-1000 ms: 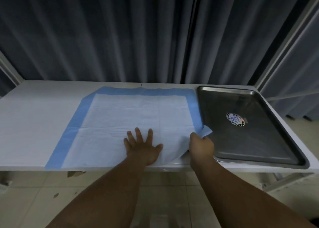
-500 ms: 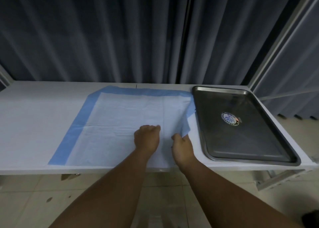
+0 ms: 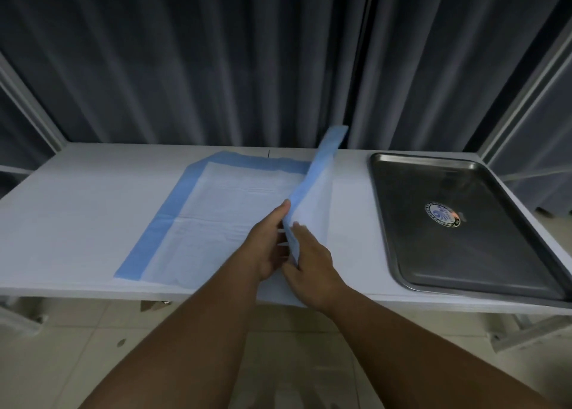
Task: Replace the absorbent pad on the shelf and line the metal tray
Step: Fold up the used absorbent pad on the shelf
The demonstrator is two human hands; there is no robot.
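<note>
Both hands, left [image 3: 268, 247] and right [image 3: 311, 263], pinch the pad's [image 3: 235, 210] raised right edge, its left part flat on the shelf [image 3: 77, 207], so removal looks barely begun, and the tray [image 3: 464, 254] to their right lies unlined.

Absorbent pad [image 3: 235, 210]: white with blue border, lying flat on the white shelf [image 3: 77, 210] at its left part, its right edge standing lifted and folding leftward. Metal tray [image 3: 464, 223]: rectangular, unlined, sitting at the shelf's right end, bearing a round sticker [image 3: 442, 213].
</note>
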